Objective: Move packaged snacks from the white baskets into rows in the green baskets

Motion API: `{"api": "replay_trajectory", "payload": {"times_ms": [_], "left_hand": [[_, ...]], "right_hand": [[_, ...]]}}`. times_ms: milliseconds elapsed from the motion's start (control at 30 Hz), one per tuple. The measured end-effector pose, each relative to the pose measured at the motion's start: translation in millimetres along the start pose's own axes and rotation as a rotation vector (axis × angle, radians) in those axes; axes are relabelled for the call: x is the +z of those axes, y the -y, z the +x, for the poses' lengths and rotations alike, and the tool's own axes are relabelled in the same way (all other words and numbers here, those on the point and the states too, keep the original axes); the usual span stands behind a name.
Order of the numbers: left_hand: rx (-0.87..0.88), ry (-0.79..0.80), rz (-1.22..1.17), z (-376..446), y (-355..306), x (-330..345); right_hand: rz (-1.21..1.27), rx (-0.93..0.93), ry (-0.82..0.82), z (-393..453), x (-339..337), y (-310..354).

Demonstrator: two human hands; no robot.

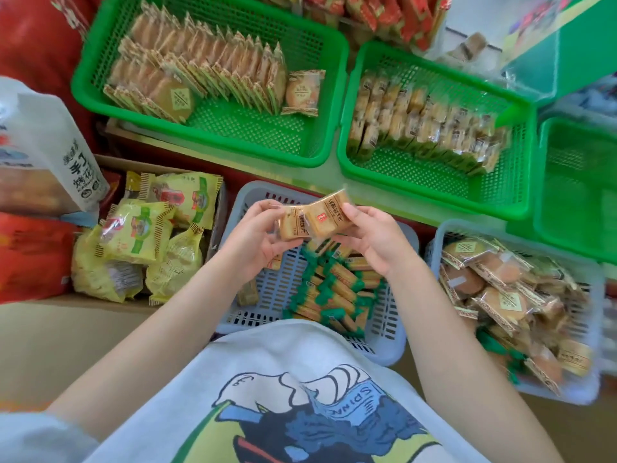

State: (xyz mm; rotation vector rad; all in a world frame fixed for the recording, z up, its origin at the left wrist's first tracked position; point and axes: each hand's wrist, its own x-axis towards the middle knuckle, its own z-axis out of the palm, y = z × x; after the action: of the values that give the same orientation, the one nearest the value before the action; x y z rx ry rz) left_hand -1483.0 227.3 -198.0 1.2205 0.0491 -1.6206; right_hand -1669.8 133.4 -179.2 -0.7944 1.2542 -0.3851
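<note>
both hands meet above the middle white basket (263, 292), sharing a small bunch of clear-wrapped biscuit packets (315, 219): the left hand (258, 236) curls its fingers and thumb round the left end of the bunch, and the right hand (375, 236) pinches the right end between thumb and fingertips, so the packets sit held between the two, lifted clear of the basket and tilted up to the right. below them, inside that white basket, lies a loose heap of the same biscuit packets with green ends (334, 289), piled toward its right half. a second white basket (437, 235) stands just to the right, heaped with round cakes in clear wrappers (500, 295). beyond, on the pale green shelf (329, 182), the left green basket (200, 142) holds round cake packets standing on edge in rows (200, 65), with one packet (302, 91) lying apart at the right end of the row. the middle green basket (434, 182) holds a row of upright biscuit packets (424, 121) along its far half, its near half bare mesh. a third green basket (574, 182) shows at the right edge, blurred. to the left, a cardboard box (100, 309) holds yellow snack bags (143, 235), with a white bag (50, 142) and a red bag (30, 255) beside it. the person's printed white shirt (283, 396) fills the bottom
</note>
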Motion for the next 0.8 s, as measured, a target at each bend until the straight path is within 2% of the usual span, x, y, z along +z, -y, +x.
{"api": "replay_trajectory", "payload": {"times_ms": [133,267,367,467,533,633,733,800], "left_hand": [[0.039,0.059,0.061,8.9,-0.1,31.7],[0.066,0.096,0.148,19.1,2.4,65.0],[0.074,0.09,0.215,30.0,0.3,90.6],[0.066,0.087,0.303,39.3,-1.3,119.6],[0.082,0.112,0.386,47.4,-3.8,136.0],[0.198,0.123,0.608,66.0,-13.7,151.7],[0.533,-0.062,1.108,98.4,-22.0,145.0],[0.624,-0.157,1.425,118.9,-26.2,134.2]], "right_hand": [[-0.143,-0.038,-0.108,-6.4,-14.6,2.3],[-0.32,-0.152,-0.197,-6.4,-22.1,7.1],[-0.321,-0.148,-0.241,-3.0,-32.2,16.0],[-0.132,-0.046,-0.086,0.0,-41.8,27.1],[-0.099,-0.065,0.041,3.0,-47.9,35.8],[-0.045,-0.127,0.043,14.0,-60.2,53.2],[-0.027,-0.139,-0.187,37.9,-73.1,73.4],[-0.132,-0.101,-0.362,60.6,-80.7,86.3]]}}
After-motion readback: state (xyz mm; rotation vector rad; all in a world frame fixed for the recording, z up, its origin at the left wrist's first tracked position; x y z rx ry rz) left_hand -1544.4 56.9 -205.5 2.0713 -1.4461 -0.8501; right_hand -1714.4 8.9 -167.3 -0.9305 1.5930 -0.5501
